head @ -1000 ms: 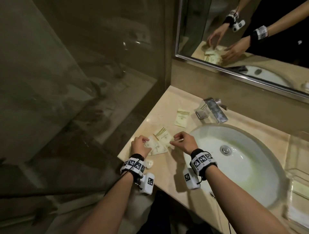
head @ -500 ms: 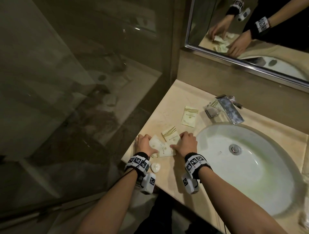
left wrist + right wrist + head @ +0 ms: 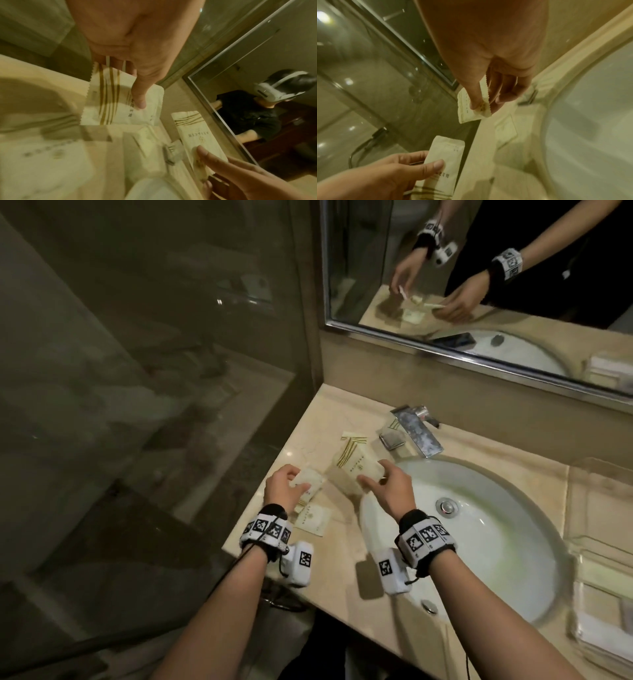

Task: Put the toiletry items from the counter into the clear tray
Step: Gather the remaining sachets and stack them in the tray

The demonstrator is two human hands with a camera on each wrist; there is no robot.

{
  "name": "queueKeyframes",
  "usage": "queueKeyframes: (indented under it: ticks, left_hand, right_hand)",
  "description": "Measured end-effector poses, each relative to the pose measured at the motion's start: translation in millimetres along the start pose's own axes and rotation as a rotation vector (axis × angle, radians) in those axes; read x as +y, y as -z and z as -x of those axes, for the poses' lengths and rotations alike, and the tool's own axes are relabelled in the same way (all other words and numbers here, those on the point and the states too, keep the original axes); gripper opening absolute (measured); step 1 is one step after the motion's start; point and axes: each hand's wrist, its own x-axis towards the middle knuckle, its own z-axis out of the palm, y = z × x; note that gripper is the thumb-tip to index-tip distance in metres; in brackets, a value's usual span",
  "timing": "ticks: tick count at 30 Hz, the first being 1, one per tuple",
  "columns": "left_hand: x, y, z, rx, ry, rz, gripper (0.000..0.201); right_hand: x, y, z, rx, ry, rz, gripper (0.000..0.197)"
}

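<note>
Nearest, just left of the white oval sink (image 3: 479, 542) on the beige stone counter (image 3: 342, 577): a flat cream sachet (image 3: 313, 517) lying loose. Above it, left hand (image 3: 284, 491) pinching a cream gold-striped packet (image 3: 120, 102) between thumb and fingers. At the sink's left rim, right hand (image 3: 390, 491) pinching a longer cream gold-striped packet (image 3: 349, 467) by its end, lifted off the counter. Right of the sink, at frame edge, the clear plastic tray (image 3: 603, 594). Behind the sink, a chrome faucet (image 3: 416, 433), with a small clear-wrapped item (image 3: 390, 438) just left of it.
</note>
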Motion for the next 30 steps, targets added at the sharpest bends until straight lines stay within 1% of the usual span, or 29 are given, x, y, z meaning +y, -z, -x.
queueKeyframes:
  ticks: [3, 7, 9, 11, 14, 16, 20, 21, 24, 27, 30]
  left_hand:
    - [42, -17, 13, -0.044, -0.096, 0.059, 0.036]
    - [98, -60, 39, -0.152, -0.241, 0.035, 0.034]
    - [123, -86, 57, -0.204, -0.304, 0.046, 0.030]
    - [147, -115, 77, -0.272, -0.353, 0.038, 0.029]
    - [177, -160, 107, -0.371, -0.420, 0.017, 0.028]
    - [193, -190, 125, -0.412, -0.463, -0.008, 0.027]
    - [217, -237, 159, -0.457, -0.506, -0.043, 0.026]
    - [220, -247, 166, -0.465, -0.509, -0.040, 0.025]
    - [228, -270, 184, -0.496, -0.514, -0.059, 0.024]
    - [229, -286, 193, -0.498, -0.499, -0.090, 0.026]
    - [228, -293, 200, -0.483, -0.498, -0.102, 0.027]
  right_hand:
    - [0, 50, 13, 0.111, 0.052, -0.043, 0.035]
    - [22, 122, 35, 0.258, 0.061, -0.065, 0.032]
    - [44, 160, 48, 0.323, 0.029, -0.096, 0.033]
    - [71, 200, 68, 0.389, -0.009, -0.116, 0.031]
    - [118, 257, 101, 0.478, -0.066, -0.136, 0.026]
    - [155, 290, 122, 0.516, -0.132, -0.108, 0.025]
    - [228, 332, 155, 0.468, -0.342, -0.025, 0.029]
    - [242, 337, 162, 0.437, -0.393, 0.001, 0.031]
    - [272, 341, 175, 0.364, -0.519, 0.035, 0.044]
    - [293, 337, 180, 0.320, -0.567, 0.076, 0.048]
    - [306, 328, 174, 0.277, -0.570, 0.048, 0.047]
